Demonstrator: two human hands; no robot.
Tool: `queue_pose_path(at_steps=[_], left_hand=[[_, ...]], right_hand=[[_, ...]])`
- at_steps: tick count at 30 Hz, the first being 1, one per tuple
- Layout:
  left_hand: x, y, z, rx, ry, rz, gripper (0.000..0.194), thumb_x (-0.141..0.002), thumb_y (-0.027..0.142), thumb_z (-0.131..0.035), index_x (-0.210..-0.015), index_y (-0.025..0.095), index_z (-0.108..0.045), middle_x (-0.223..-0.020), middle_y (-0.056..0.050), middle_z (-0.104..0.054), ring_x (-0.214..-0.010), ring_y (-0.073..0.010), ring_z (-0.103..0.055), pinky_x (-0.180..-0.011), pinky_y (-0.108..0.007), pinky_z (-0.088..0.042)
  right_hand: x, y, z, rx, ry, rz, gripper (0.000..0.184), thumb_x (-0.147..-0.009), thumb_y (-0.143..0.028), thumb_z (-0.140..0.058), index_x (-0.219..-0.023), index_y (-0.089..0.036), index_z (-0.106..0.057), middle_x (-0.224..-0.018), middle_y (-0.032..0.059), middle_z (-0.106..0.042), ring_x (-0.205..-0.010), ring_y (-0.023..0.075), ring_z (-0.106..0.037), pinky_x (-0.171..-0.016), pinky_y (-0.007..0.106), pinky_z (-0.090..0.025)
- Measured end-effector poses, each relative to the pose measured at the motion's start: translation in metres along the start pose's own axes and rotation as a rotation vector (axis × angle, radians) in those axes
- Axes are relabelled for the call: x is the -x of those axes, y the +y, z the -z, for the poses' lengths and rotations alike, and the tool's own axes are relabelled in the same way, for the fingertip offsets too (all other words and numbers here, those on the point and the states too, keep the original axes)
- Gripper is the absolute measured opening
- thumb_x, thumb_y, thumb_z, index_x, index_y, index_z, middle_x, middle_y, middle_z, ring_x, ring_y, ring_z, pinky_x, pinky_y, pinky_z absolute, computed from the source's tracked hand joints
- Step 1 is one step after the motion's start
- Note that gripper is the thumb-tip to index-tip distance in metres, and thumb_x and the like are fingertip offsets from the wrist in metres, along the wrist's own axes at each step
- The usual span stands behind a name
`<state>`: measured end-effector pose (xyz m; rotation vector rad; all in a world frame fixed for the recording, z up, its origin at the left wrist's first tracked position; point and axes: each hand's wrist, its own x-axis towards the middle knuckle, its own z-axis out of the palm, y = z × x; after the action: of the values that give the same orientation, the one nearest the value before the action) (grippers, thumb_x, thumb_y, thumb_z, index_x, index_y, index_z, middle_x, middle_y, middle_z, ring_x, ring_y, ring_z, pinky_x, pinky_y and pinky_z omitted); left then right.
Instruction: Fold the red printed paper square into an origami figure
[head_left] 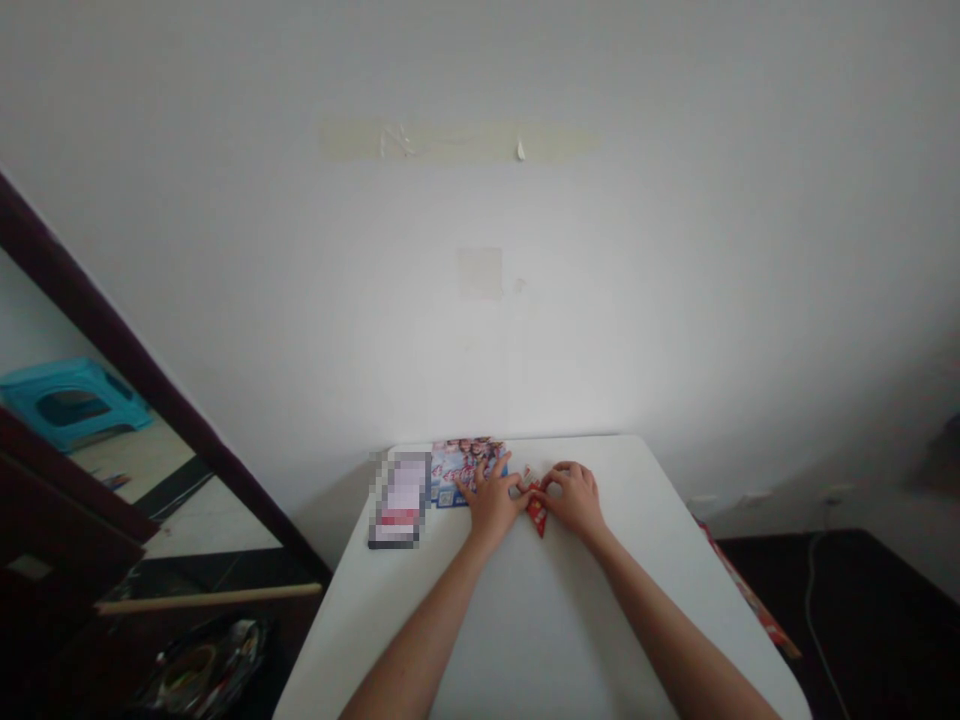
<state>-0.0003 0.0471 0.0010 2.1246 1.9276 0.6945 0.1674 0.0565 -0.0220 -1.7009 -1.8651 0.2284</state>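
On the white table (525,620), my left hand (491,500) and my right hand (574,497) meet over a small piece of red folded paper (537,518). The paper has a pointed end toward me and pale printed marks. Thumb and finger of my right hand pinch its upper right side. My left hand grips its upper left side at the fingertips, with its other fingers spread over the edge of a colourful printed sheet (450,478). My fingers cover part of the folded paper.
A blurred-out phone-like slab (401,500) lies at the table's left. Behind stands a white wall (480,350). A blue plastic stool (75,400) shows beyond the frame at left, with a dark bag (202,665) below. A cable (811,590) hangs at right.
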Motion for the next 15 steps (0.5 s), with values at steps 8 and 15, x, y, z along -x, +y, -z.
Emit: queue_pose_path(at_steps=[8, 15], left_hand=[[-0.005, 0.000, 0.004, -0.016, -0.073, 0.044, 0.017, -0.080, 0.048, -0.070, -0.087, 0.033, -0.074, -0.154, 0.004, -0.042, -0.144, -0.0409, -0.023, -0.106, -0.081, -0.009], [-0.008, -0.012, 0.009, 0.005, -0.140, 0.033, 0.013, -0.081, 0.047, -0.069, -0.089, 0.039, -0.075, -0.154, 0.010, -0.040, -0.147, -0.0420, -0.015, -0.102, -0.084, -0.004]], right_hand=[[-0.005, -0.005, 0.006, -0.015, -0.091, -0.106, 0.019, -0.074, -0.043, -0.074, -0.091, -0.033, -0.076, -0.122, 0.0040, -0.058, -0.120, 0.0257, -0.046, -0.105, 0.042, -0.032], [-0.006, 0.001, 0.004, -0.048, -0.097, -0.099, 0.013, -0.075, -0.037, -0.071, -0.086, -0.036, -0.078, -0.121, 0.0022, -0.059, -0.121, 0.0263, -0.047, -0.104, 0.042, -0.035]])
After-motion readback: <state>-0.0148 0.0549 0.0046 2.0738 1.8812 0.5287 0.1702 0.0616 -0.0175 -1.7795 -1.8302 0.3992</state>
